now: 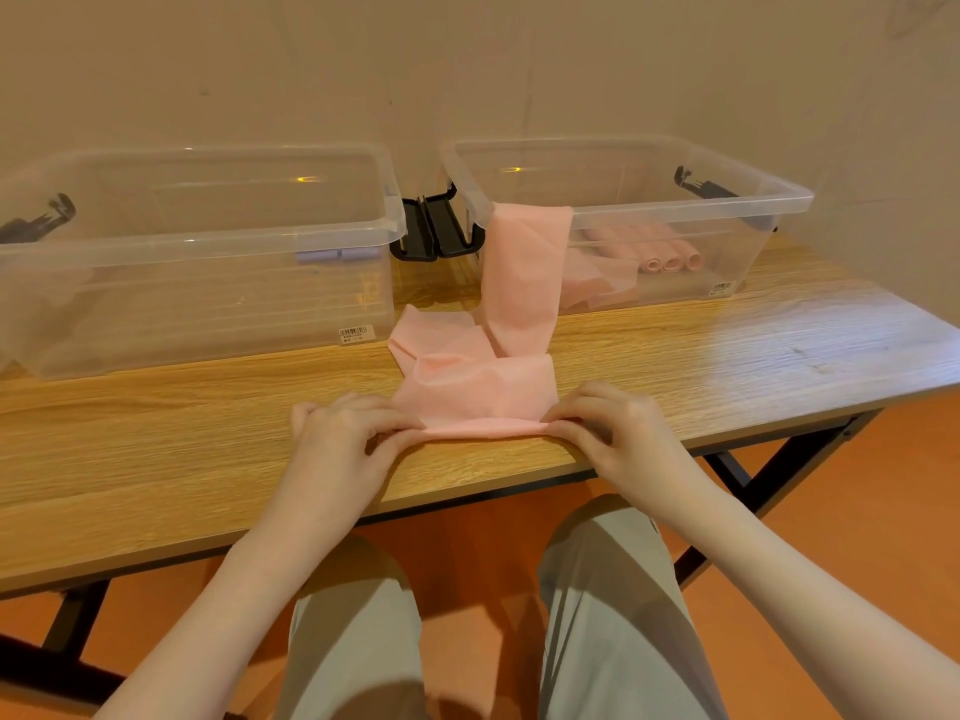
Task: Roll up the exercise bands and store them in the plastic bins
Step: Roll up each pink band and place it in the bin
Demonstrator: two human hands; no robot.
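Observation:
A long pink exercise band (511,324) hangs over the front rim of the right clear bin (753,200) and runs down onto the wooden table (182,433), folding toward me. Its near end is a short folded edge at the table's front. My left hand (345,433) pinches that edge's left corner and my right hand (605,423) pinches the right corner. Several rolled pink bands (670,254) and some loose pink band lie inside the right bin. The left clear bin (218,241) holds lilac rolls (335,255) at its back right.
Black bin latches (434,228) sit between the two bins, which stand against the wall. The table's front edge is just below my hands, with my knees and an orange floor beneath. Black table legs cross at the right.

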